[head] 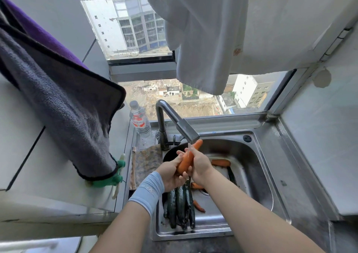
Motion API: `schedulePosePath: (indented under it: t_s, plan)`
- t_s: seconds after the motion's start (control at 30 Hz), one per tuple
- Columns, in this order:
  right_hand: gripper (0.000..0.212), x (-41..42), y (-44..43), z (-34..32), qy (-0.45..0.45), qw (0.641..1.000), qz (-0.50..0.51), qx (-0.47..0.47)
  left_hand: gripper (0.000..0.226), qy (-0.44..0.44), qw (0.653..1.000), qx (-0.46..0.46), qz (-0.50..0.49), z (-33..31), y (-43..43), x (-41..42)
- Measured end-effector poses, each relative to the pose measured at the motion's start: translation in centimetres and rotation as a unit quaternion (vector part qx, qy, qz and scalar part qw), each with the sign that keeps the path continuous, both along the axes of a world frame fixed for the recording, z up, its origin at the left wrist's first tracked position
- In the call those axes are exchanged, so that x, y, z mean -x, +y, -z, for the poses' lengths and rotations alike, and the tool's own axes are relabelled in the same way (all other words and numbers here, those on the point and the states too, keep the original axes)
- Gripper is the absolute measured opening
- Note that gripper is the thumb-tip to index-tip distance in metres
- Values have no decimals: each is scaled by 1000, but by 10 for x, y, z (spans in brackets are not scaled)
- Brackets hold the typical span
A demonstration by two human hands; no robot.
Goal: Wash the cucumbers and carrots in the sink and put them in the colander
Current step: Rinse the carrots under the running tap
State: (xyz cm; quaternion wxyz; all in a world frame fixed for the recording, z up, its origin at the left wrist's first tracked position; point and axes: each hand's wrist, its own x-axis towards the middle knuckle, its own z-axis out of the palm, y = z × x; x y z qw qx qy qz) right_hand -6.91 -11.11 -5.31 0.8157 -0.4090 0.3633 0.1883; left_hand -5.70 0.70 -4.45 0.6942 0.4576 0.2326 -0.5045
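Orange carrot (pixel 188 158) sits right under the faucet (pixel 175 122) spout, tilted, with its top end up by the nozzle. Both hands have a grip on it: left hand (pixel 171 173) curled round the lower end, right hand (pixel 200 167) wrapped round the middle. Below the faucet, down in the sink (pixel 268 177), a bunch of dark wet cucumbers (pixel 179 206) lies side by side, and a few more carrots (pixel 220 162) are scattered near them. Plastic water bottle (pixel 139 122) stands just left of the faucet base.
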Motion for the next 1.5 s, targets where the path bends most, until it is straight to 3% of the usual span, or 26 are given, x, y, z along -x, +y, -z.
schedulePosePath:
  t_s: [0.13,0.3,0.37,0.43,0.5,0.6,0.7,0.87,0.97,1.13,1.23,1.33,1.43,1.5]
  plan:
    - [44,-8,4,13,20,992,-25,120,21,-123,991,-28,35,1,-8,3]
    - [72,-17,-5,8,72,994,59,58,11,-166,981,-40,93,-7,-14,8]
    - [79,-17,-5,6,97,991,66,61,23,-167,974,-119,95,-10,-21,8]
    - [70,-10,-3,4,97,986,45,126,38,-176,953,-230,93,-9,-21,1]
    - [61,-3,1,4,74,988,26,133,47,-160,943,-274,95,-6,-15,-7]
    - [54,1,8,7,15,997,-1,76,58,-102,962,-240,88,-7,-6,-11]
    - [52,3,7,5,-10,996,-46,74,61,-97,973,-193,77,-7,-4,-8]
    - [57,-2,-8,1,46,981,-121,143,33,-77,997,-30,-5,-5,-8,2]
    - [50,-1,-19,2,33,971,-168,165,29,-133,989,-57,-20,4,-9,8]
    - [35,23,-52,15,80,917,-276,278,24,-201,962,-179,38,14,-17,18]
    - [24,40,-73,17,73,834,-373,401,17,-180,953,-215,120,21,-42,31]
    - [5,55,-97,31,83,760,-456,455,21,-168,944,-229,170,43,-70,45]
    - [23,62,-119,63,84,665,-516,534,24,-194,918,-271,213,70,-95,54]
    - [19,66,-127,75,67,609,-560,558,28,-214,895,-308,239,87,-107,57]
